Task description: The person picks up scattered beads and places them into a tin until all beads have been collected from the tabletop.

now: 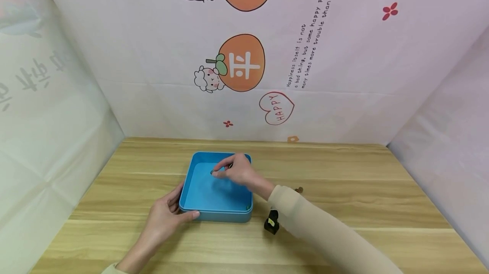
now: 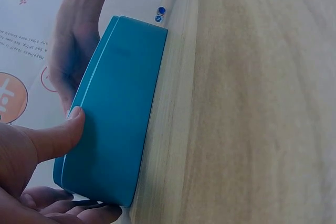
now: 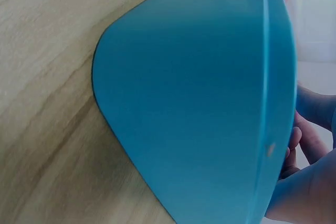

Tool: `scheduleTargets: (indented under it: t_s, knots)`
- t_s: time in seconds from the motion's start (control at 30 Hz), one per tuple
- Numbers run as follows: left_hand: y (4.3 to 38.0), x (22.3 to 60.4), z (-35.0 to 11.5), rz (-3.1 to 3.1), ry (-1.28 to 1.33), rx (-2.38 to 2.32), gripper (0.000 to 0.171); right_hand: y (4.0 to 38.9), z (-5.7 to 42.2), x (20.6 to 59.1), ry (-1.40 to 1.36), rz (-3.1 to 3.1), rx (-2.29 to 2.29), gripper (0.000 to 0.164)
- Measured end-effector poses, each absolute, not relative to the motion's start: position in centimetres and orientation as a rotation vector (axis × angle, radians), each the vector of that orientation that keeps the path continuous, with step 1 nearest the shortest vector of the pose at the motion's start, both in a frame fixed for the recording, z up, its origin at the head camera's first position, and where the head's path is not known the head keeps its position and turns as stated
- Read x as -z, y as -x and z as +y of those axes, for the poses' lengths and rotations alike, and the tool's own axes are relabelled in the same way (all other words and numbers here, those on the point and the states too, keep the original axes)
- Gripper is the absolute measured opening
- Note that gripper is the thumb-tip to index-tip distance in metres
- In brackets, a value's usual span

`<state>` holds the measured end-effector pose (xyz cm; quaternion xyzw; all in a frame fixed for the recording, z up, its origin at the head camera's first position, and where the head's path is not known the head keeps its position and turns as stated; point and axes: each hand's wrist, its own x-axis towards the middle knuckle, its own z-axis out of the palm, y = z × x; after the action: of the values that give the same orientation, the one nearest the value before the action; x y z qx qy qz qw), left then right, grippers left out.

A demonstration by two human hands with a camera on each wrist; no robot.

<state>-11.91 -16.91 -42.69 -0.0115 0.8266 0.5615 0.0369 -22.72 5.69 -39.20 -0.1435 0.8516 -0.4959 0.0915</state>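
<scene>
A blue square box (image 1: 215,189) stands on the wooden table. My left hand (image 1: 163,216) grips its near left corner, thumb on the near wall and fingers along the left side. In the left wrist view the thumb (image 2: 60,135) presses the box wall (image 2: 115,114). Above the box's inside, my right hand (image 1: 238,170) pinches a small dark round thing (image 1: 212,172), perhaps a marble, between thumb and fingertips. A small greenish thing (image 1: 248,207) lies in the box's near right corner. The right wrist view shows mainly the box's outer wall (image 3: 184,87), which partly hides the right fingers.
Small brownish round things (image 1: 299,190) lie on the table right of the box, beside the right sleeve; two shiny blue round things (image 2: 161,11) show in the left wrist view. A black device (image 1: 272,223) with a yellow label is under the right sleeve. Printed cloth walls (image 1: 336,112) surround the table.
</scene>
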Motion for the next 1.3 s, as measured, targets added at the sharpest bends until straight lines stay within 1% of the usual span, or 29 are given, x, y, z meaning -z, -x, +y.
scheduleTargets:
  t_s: [0.6, 0.87, 1.1, 1.3]
  knots:
    - [11.9, 42.6, -16.9, 2.514, 0.033, -1.742, 0.102, 22.4, 5.2, 39.5, 0.413, 2.531, 1.458, 0.005]
    - [11.8, 42.4, -16.8, 2.518, 0.060, -1.734, 0.102, 22.6, 5.5, 38.9, 0.398, 2.555, 1.523, 0.014]
    - [11.7, 42.4, -16.8, 2.528, 0.058, -1.745, 0.101, 22.0, 7.5, 37.1, 0.452, 2.519, 1.625, 0.009]
    - [11.7, 42.5, -16.8, 2.554, 0.063, -1.728, 0.100, 21.5, 10.7, 35.7, 0.436, 2.544, 1.624, 0.011]
